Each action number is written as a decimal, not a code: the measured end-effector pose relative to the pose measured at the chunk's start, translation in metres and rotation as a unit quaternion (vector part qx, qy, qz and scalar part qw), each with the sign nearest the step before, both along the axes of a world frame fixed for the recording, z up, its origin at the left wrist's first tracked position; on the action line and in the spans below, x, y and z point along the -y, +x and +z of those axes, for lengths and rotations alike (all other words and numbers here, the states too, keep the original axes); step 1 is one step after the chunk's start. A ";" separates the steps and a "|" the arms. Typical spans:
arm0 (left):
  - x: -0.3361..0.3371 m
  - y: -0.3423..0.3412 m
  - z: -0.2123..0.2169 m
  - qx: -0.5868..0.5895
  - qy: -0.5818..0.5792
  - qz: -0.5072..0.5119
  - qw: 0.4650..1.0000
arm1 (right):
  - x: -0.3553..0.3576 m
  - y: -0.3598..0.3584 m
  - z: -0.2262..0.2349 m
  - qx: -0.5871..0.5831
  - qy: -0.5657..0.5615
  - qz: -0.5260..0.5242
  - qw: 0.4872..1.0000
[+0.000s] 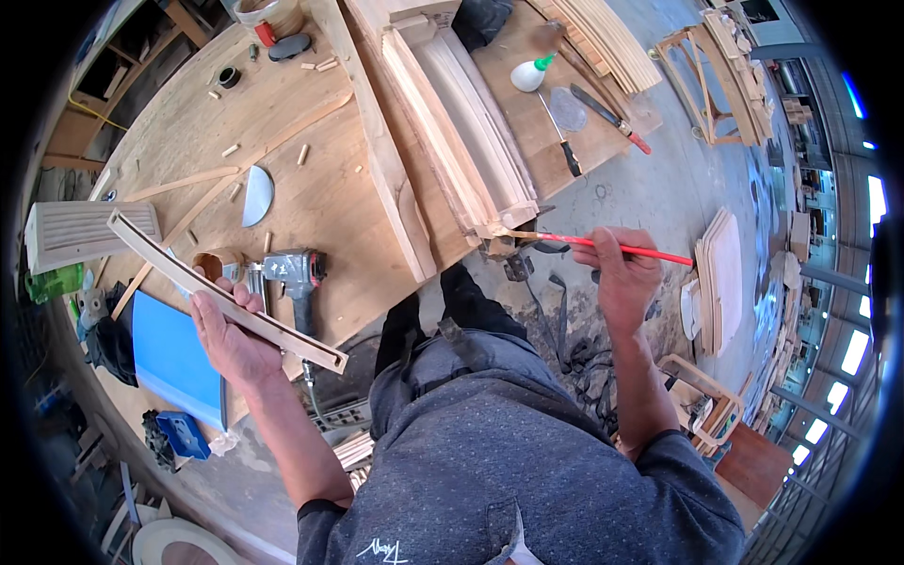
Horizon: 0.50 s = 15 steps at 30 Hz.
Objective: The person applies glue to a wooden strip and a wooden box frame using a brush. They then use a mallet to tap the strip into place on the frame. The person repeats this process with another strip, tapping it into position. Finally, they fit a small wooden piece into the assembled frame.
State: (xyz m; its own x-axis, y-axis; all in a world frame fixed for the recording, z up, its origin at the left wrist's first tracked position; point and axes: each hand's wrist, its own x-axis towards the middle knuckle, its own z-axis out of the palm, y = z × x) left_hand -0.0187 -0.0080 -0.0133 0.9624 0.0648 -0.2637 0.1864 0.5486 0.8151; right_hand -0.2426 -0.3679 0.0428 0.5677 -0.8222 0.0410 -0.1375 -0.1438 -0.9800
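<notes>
My left hand [231, 341] is closed around a long, slim wooden strip [273, 327] with a groove along it, held at a slant over the left part of the workbench. In my right hand [621, 278] is a thin brush with a red handle [664, 254], gripped between thumb and fingers. Its tip meets the near end of a long wooden trough-shaped piece [461, 122] lying on the bench. Yellowish stuff shows at that end, around the brush tip. Below my left hand's strip sits a grey nail gun [297, 271], apart from my fingers.
A white glue bottle [527, 77] with a green cap, a screwdriver [568, 155] and a red-handled blade [612, 121] lie at the right. Several dowels and a half-round metal scraper [257, 196] lie left. A blue panel [174, 353] stands near a fluted wooden block [80, 234].
</notes>
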 end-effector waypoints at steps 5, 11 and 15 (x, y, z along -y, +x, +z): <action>-0.014 -0.001 0.002 -0.008 -0.001 0.025 1.000 | -0.003 0.010 0.001 0.000 0.016 -0.020 1.000; -0.048 -0.007 -0.001 -0.029 0.042 0.123 0.991 | -0.039 0.092 0.001 0.041 0.043 0.125 0.990; -0.088 -0.035 0.018 -0.030 0.032 0.198 0.979 | -0.117 0.170 0.004 0.089 0.012 0.310 0.947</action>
State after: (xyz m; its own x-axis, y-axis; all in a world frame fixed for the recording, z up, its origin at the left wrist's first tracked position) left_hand -0.0538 0.0805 0.0048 0.8417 0.4475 -0.3021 0.0183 0.5356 0.8443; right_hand -0.0725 -0.2511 0.0469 0.9272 -0.3353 0.1670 0.1336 -0.1204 -0.9837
